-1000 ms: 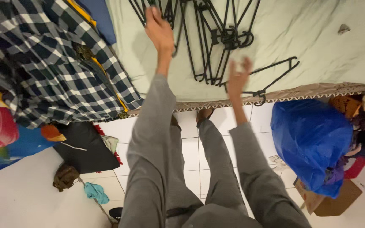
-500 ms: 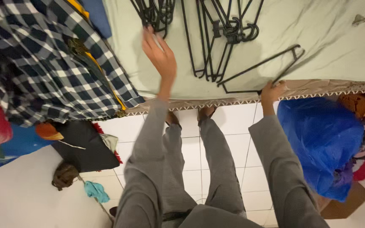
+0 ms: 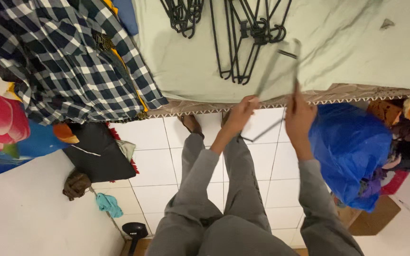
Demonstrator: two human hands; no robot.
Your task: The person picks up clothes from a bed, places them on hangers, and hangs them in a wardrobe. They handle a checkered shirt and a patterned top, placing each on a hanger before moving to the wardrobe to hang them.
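The hanger (image 3: 275,71) looks like thin matt black plastic. The bedsheet (image 3: 357,57) is soft wrinkled cloth, and the blue bag (image 3: 352,147) is shiny plastic.

2 hands held 1 black hanger (image 3: 276,85) over the bed's front edge. On the bed (image 3: 357,52) lay 2 bunches of black hangers, their exact number unclear, and 1 checked cloth (image 3: 62,61).

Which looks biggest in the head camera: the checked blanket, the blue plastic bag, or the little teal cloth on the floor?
1. checked blanket, largest.
2. blue plastic bag.
3. teal cloth, smallest.
These differences look too big for camera nearness to change the order.
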